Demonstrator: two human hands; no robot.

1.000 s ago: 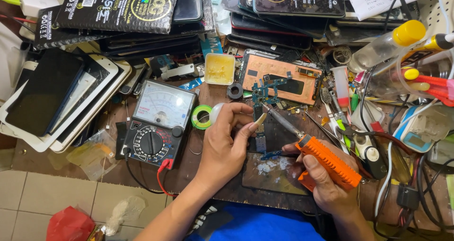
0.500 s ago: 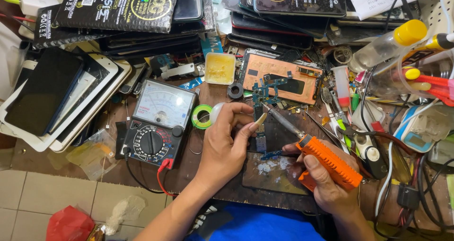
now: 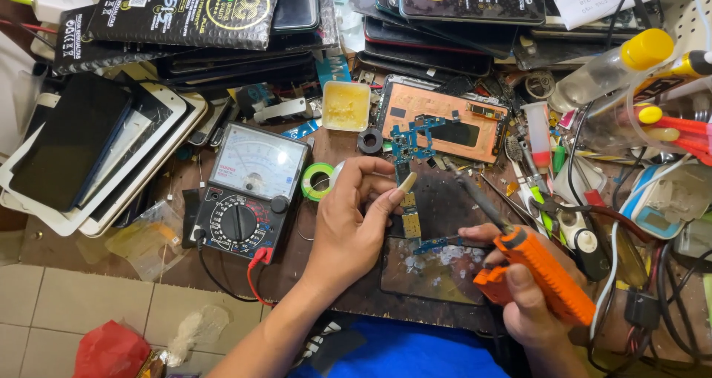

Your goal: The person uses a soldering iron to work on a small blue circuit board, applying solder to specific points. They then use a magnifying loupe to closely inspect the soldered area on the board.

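Left hand (image 3: pixel 348 230): fingers pinched narrowly on a small pale tool, pressing at the circuit board (image 3: pixel 410 144).
Right hand (image 3: pixel 530 289): wrapped around the orange soldering iron (image 3: pixel 545 270), tip aimed toward 11 o'clock.
Board: at 12 o'clock from the left hand, beside the copper phone frame (image 3: pixel 445 122).
Meter (image 3: pixel 248 193): at 9 o'clock.
Risk: the hot tip may slip and scorch fingers or bridge tiny contacts, likely from an unsteady wrist amid the clutter.
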